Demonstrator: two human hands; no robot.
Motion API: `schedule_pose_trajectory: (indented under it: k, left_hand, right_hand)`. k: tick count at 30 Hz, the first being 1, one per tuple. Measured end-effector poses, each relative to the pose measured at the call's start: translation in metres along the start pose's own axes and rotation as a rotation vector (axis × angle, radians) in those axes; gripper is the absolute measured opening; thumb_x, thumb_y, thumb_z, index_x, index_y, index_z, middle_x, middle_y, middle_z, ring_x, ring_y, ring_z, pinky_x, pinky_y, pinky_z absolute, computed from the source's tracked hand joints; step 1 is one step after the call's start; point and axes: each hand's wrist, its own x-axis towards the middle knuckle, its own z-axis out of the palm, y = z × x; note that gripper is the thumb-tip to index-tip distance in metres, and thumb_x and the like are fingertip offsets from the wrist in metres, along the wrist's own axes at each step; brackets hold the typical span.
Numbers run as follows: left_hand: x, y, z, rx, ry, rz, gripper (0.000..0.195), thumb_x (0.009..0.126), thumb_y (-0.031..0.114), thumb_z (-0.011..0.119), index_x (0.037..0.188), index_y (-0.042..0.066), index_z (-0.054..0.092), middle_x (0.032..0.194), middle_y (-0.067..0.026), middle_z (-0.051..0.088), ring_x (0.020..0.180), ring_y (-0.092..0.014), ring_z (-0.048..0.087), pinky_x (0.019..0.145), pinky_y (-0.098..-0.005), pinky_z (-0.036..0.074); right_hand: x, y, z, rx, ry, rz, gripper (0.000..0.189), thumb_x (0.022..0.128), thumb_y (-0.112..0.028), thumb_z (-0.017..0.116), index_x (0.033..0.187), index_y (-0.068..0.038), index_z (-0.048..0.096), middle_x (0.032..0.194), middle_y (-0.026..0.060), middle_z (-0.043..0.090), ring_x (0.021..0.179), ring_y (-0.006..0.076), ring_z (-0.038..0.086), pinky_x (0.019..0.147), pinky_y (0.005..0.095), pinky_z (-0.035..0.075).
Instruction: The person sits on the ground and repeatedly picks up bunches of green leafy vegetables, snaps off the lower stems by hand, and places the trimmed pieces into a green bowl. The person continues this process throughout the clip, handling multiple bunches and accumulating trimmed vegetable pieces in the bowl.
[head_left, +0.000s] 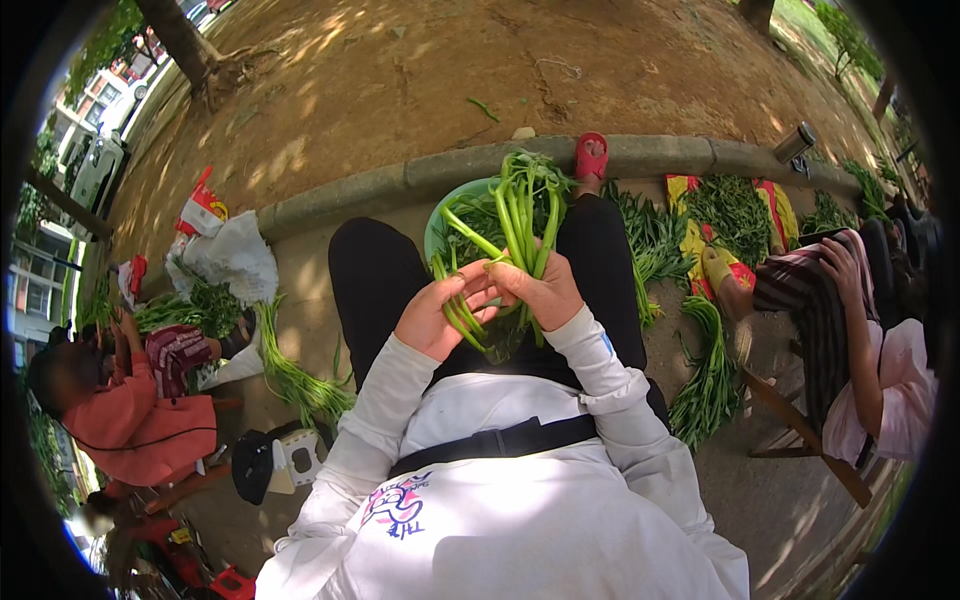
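My right hand (556, 291) grips a bunch of leafy green stems (517, 214), seemingly water spinach, whose leafy tops point away from me. A few separate stems (463, 319) lie across the fingers of my left hand (431, 315), held under its thumb. Both hands meet over my lap, fingertips close together at one stem. Just beyond them, between my knees, a pale green basin (433, 232) contains more greens (472, 217). The bunch and my hands hide part of the basin.
Loose bundles of greens lie on the paving at left (300, 375) and right (705, 375). A concrete kerb (360, 189) runs ahead. Seated people (142, 420) (847, 330) flank me. A white stool (300, 457) stands at left, a metal flask (795, 142) at far right.
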Motion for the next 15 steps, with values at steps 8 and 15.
schedule_pose_trajectory:
  k: [8, 15]
  left_hand:
    - [0.004, -0.01, -0.022, -0.036, 0.127, 0.148, 0.032, 0.087, 0.011, 0.039, 0.115, -0.001, 0.047, 0.111, -0.0163, 0.055, 0.099, -0.028, 0.055, 0.09, -0.043, 0.043]
    - [0.002, -0.006, -0.004, -0.124, 0.114, 0.149, 0.041, 0.081, 0.008, 0.04, 0.121, -0.002, 0.044, 0.117, -0.016, 0.052, 0.107, -0.028, 0.051, 0.095, -0.0422, 0.039]
  right_hand:
    - [0.002, 0.019, 0.014, -0.188, -0.151, 0.045, 0.033, 0.082, -0.012, 0.062, 0.111, 0.0, 0.053, 0.084, 0.0048, 0.061, 0.067, 0.0091, 0.056, 0.058, 0.0235, 0.046]
    - [0.004, 0.028, 0.011, -0.264, -0.199, -0.053, 0.04, 0.079, -0.012, 0.065, 0.115, -0.001, 0.05, 0.101, 0.0077, 0.058, 0.091, 0.0152, 0.057, 0.078, 0.0278, 0.046]
